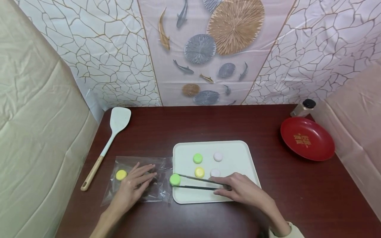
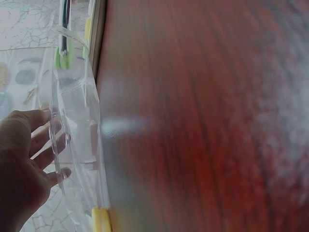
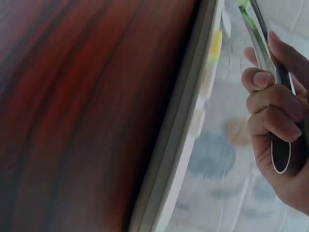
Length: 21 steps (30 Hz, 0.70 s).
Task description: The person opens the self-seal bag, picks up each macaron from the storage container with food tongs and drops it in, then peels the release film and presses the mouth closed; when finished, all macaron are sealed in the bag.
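Tongs hold a green macaron (image 1: 175, 179) over the left rim of the tray (image 1: 238, 165).
From above, the head view gives the layout: four more macarons on the tray and a yellow macaron (image 1: 121, 175) in the clear bag (image 1: 163, 192), but mostly the back of the right hand (image 1: 241, 189); the right wrist view adds its fingers curled round the dark handle of the tongs (image 1: 196, 187), a narrow, firm grip. The left wrist view shows what the head view hides, the fingertips of the left hand (image 1: 133, 183) spread against the bag's film, that grip wide. The green macaron lies well ahead of the right grip, at the tong tips, nearer the bag's end and apart from the left fingers.
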Motion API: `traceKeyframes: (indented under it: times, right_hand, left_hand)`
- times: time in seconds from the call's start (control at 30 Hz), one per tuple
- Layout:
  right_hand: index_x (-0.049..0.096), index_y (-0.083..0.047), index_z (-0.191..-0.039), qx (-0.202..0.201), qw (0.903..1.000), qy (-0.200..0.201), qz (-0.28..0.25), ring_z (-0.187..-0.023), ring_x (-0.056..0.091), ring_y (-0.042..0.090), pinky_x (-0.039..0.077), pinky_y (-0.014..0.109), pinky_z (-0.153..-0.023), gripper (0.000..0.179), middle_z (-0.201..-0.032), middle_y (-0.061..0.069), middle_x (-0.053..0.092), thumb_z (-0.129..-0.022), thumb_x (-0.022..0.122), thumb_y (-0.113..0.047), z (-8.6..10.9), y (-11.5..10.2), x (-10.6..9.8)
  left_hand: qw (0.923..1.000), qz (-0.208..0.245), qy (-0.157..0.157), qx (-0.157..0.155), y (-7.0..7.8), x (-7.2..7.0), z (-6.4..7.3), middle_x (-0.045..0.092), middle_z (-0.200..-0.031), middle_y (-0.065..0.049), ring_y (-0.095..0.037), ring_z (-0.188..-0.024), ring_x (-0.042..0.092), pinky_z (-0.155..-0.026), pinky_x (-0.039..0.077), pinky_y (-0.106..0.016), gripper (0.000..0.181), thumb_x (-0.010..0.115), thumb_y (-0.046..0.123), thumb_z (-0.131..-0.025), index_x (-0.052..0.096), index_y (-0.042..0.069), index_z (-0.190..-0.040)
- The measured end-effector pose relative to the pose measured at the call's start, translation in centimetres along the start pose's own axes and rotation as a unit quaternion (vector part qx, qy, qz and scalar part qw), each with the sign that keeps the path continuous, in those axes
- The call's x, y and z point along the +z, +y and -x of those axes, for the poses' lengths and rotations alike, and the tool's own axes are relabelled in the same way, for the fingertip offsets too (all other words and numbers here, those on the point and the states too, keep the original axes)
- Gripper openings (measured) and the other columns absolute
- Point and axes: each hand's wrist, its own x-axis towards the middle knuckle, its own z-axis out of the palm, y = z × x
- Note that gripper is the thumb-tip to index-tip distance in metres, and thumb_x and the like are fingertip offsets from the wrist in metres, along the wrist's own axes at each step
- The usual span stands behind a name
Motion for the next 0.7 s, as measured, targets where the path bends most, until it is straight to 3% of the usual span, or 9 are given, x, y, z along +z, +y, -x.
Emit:
traceKeyframes:
  times: [0.17,0.3,0.33,0.43,0.6,0.7]
  right_hand:
    - [0.080,-0.019,-0.134,-0.012,0.9996,-0.002,0.027,-0.068,0.048,-0.003,0.049,0.025,-0.065,0.036,-0.070,-0.015,0.063,-0.103,0.077,-0.039,-1.8,-1.0,1.7]
    - [0.081,-0.019,-0.132,-0.032,0.9986,0.027,0.032,-0.067,0.048,0.000,0.050,0.029,-0.060,0.038,-0.077,-0.007,0.074,-0.104,0.075,-0.046,-3.1,-0.6,4.3]
    - [0.080,-0.019,-0.132,-0.043,0.9977,0.041,0.035,-0.067,0.048,0.000,0.049,0.030,-0.058,0.040,-0.078,-0.006,0.074,-0.105,0.073,-0.048,-3.6,-0.1,5.3]
    - [0.078,-0.019,-0.135,-0.058,0.9960,0.059,0.033,-0.063,0.045,0.001,0.043,0.029,-0.053,0.042,-0.073,-0.010,0.069,-0.108,0.069,-0.050,-5.0,0.1,7.1]
    - [0.074,-0.018,-0.136,-0.064,0.9948,0.066,0.043,-0.059,0.042,0.004,0.038,0.030,-0.046,0.035,-0.061,-0.012,0.050,-0.110,0.069,-0.040,-7.0,-2.0,7.5]
    - [0.072,-0.016,-0.139,-0.070,0.9933,0.069,0.061,-0.059,0.044,0.003,0.039,0.030,-0.044,0.037,-0.062,-0.011,0.052,-0.110,0.069,-0.039,-8.1,-2.2,8.8]
  left_hand:
    - [0.9999,0.002,0.005,0.009,-0.1,0.1,0.0,0.077,-0.134,-0.020,-0.039,-0.121,0.075,-0.135,0.025,-0.027,0.039,0.084,-0.014,-0.082,0.083,0.002,-0.118]
    - [0.9999,0.002,0.006,0.013,-0.1,0.1,0.0,0.077,-0.134,-0.019,-0.038,-0.121,0.075,-0.135,0.029,-0.031,0.039,0.084,-0.013,-0.082,0.083,0.002,-0.118]
    - [1.0000,-0.002,0.003,0.008,0.2,-0.1,-0.3,0.077,-0.132,-0.020,-0.043,-0.118,0.075,-0.134,0.030,-0.030,0.041,0.085,-0.016,-0.078,0.084,0.001,-0.115]
    - [0.9999,-0.002,0.009,0.008,0.4,-0.2,-0.4,0.078,-0.131,-0.021,-0.044,-0.116,0.075,-0.133,0.032,-0.030,0.042,0.086,-0.019,-0.075,0.084,0.001,-0.113]
    - [0.9999,-0.003,0.015,0.006,0.6,-0.2,-0.4,0.078,-0.129,-0.022,-0.047,-0.116,0.075,-0.130,0.038,-0.032,0.045,0.085,-0.020,-0.074,0.084,0.001,-0.114]
    - [0.9999,-0.004,0.013,0.004,0.7,-0.2,-0.2,0.077,-0.130,-0.023,-0.049,-0.119,0.073,-0.129,0.038,-0.031,0.045,0.085,-0.019,-0.075,0.084,0.002,-0.116]
